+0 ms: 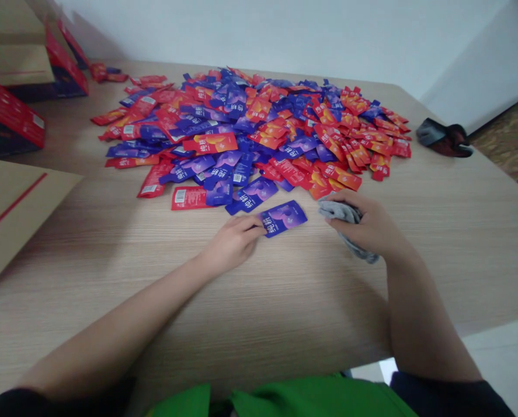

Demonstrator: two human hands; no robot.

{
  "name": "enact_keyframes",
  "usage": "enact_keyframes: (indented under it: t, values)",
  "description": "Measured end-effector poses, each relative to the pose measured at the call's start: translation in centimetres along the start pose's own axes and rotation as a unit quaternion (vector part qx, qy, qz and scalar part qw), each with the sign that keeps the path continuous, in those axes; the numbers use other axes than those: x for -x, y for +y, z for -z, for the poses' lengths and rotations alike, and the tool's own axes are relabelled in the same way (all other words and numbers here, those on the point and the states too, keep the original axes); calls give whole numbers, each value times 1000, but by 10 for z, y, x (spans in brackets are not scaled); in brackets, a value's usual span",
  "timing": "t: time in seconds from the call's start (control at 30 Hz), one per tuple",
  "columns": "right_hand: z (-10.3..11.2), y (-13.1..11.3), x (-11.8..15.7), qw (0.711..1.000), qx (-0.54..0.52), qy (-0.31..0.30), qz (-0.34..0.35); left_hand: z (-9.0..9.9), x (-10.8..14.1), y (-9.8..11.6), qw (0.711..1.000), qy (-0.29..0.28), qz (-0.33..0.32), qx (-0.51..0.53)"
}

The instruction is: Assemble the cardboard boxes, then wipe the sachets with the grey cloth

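Observation:
Between the fingertips of my left hand (235,240) is the lower left end of a purple sachet (286,218), which lies printed side up near the front of the pile. My right hand (369,223) is closed around a crumpled grey cloth (343,213), just right of that sachet and apart from it. Beyond both hands spreads a large pile of red and purple sachets (259,119). A red sachet (189,198), partly covered by a purple one, lies at the pile's front left edge.
Red and purple boxes (13,116) stand at the left, with an open cardboard flap (18,202) nearer me. A dark, shiny crumpled item (444,138) lies near the right edge of the wooden table (263,313). A pale wall rises behind the table.

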State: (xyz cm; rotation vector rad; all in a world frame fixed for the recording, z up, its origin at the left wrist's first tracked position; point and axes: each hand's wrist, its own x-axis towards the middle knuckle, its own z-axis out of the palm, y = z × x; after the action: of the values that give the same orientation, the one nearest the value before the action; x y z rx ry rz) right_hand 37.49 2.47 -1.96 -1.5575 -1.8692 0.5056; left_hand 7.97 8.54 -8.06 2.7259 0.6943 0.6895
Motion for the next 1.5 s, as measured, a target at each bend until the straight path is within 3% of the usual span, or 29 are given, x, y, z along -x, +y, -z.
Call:
enact_keyframes:
  t: [0.07, 0.23, 0.37, 0.5, 0.6, 0.67, 0.8, 0.87, 0.93, 1.03, 1.17, 1.27, 1.4, 1.5]
  values:
    - [-7, 4, -1, 1000, 16, 15, -18, 1, 2, 4, 999, -28, 9, -14]
    - [-29, 13, -11, 995, -14, 74, -69, -4, 14, 23, 982, -74, 107, -139]
    - [-59, -4, -27, 994, -12, 104, -3, -13, 21, 35, 967, -121, 145, -169]
    - [-107, -38, -32, 988, 112, 5, 110, -13, 16, 44, 958, -150, 151, -194]
    - [-127, -42, -25, 964, 229, -73, 113, -11, 11, 49, 951, -163, 153, -213]
    - [-123, -30, -19, 954, 281, -63, 79, -11, 8, 51, 949, -163, 153, -223]
    - [-94, 8, -14, 944, 330, 7, -24, -11, 8, 48, 950, -163, 137, -228]
    - [-81, 16, -15, 941, 333, 21, -51, -11, 10, 46, 952, -158, 129, -228]
    - [-76, 9, -16, 946, 319, 36, -41, -9, 11, 45, 954, -154, 121, -228]
    - [-87, -19, -17, 960, 276, 41, 26, -9, 12, 45, 956, -148, 109, -228]
    - [-110, -39, -13, 949, 293, -43, 107, -11, 11, 47, 956, -148, 118, -223]
    - [-103, -18, -12, 939, 334, -54, 68, -11, 10, 48, 955, -156, 129, -216]
    - [-69, 16, -17, 938, 344, -18, -28, -9, 10, 50, 955, -158, 131, -212]
    - [-62, 8, -21, 948, 317, 25, -23, -10, 11, 50, 957, -152, 127, -212]
